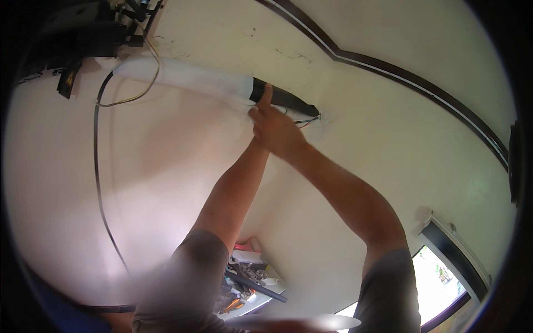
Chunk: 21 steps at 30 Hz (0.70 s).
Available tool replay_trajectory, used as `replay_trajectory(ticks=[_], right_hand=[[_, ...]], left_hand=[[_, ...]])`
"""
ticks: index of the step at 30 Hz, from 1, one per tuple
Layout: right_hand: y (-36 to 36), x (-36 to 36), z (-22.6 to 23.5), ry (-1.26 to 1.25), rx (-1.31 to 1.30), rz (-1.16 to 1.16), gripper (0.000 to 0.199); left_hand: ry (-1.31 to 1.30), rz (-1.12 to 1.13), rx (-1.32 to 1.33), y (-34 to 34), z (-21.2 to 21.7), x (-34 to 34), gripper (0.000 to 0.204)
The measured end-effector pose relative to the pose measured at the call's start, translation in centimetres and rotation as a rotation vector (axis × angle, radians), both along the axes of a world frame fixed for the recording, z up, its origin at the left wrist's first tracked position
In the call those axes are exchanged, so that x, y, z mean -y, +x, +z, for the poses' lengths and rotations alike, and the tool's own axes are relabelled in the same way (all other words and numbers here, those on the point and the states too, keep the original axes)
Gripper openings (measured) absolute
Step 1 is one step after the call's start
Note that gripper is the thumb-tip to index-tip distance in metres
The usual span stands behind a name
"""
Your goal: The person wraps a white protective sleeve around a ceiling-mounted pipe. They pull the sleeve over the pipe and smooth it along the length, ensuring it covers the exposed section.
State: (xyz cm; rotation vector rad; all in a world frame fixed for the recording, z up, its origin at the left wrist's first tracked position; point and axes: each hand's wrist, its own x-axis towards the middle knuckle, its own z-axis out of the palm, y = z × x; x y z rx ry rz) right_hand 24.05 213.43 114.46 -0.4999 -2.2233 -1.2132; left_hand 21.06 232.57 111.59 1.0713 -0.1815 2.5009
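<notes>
A long white tube light fixture (183, 75) with a black end piece (286, 100) lies against the cream wall (388, 144). My right hand (275, 130) is raised to that black end, one finger stretched up along it and the others curled at its lower edge. My left forearm (236, 188) reaches up to the same spot. The left hand itself is hidden behind my right hand. Thin coloured wires (307, 119) come out of a hole in the wall just right of the black end.
A black cable (97, 166) hangs down the wall from the fixture's left end, beside a thin looped wire (151, 72). Dark equipment (83, 33) sits at top left. A dark trim stripe (388, 69) crosses the wall. Below are a table with tools (250, 277) and a window (438, 277).
</notes>
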Motion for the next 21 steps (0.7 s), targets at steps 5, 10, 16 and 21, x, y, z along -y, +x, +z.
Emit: replay_trajectory(ticks=[5, 10, 16, 21], right_hand=[[0.6, 2.7, -0.1, 0.116, 0.361, -0.226, 0.02], [0.5, 2.3, 6.9, -0.34, -0.069, -0.092, 0.026], [-4.1, -4.7, 10.7, -0.329, -0.132, 0.178, 0.025], [-3.4, -7.9, 10.5, -0.754, -0.303, 0.251, 0.022]], left_hand=[[-0.019, 0.037, 0.015, -0.6, 0.4, -1.2, 0.025], [-0.131, -0.14, 0.119, -2.4, 1.2, 0.9, 0.029], [-0.088, -0.274, 0.054, -4.2, 1.0, 4.5, 0.058], [0.006, -0.369, -0.294, -9.9, -1.5, 5.3, 0.071]])
